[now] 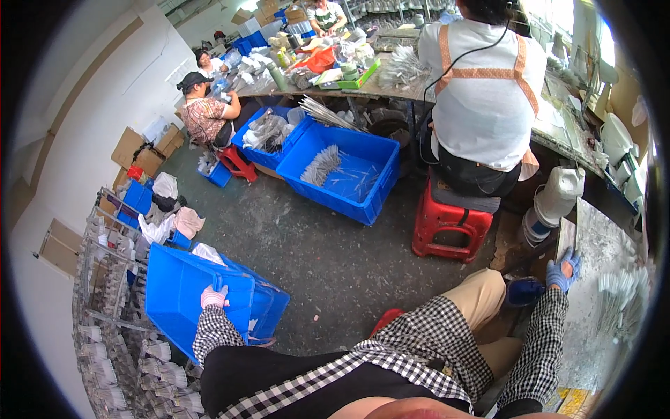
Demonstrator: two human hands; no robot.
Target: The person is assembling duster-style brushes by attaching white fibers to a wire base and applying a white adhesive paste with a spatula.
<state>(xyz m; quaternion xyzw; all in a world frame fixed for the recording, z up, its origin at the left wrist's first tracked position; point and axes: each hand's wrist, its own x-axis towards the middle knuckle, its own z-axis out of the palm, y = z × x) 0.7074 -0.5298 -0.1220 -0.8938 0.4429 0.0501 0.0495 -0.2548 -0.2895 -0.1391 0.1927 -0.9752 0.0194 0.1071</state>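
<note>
My left hand [213, 297], in a pale pink glove, is closed on the rim of a tilted blue plastic crate [174, 276]. This crate's inside faces the left; more blue plastic [269, 300] shows against its right side. Far to the right, my right hand [562, 271] wears a blue glove and rests at the edge of a worn grey worktable [590, 241], its fingers apart and partly bent. On that tabletop, beyond the hand, stands a bunch of thin whitish sticks [621, 297].
A person in a white top [485, 91] sits on a red stool [452, 222] ahead. A large blue bin [342, 202] holding thin grey pieces is on the floor. Metal racks [105, 335] line the left. Other people work around a cluttered table [377, 80]. A white jug [558, 192] stands right.
</note>
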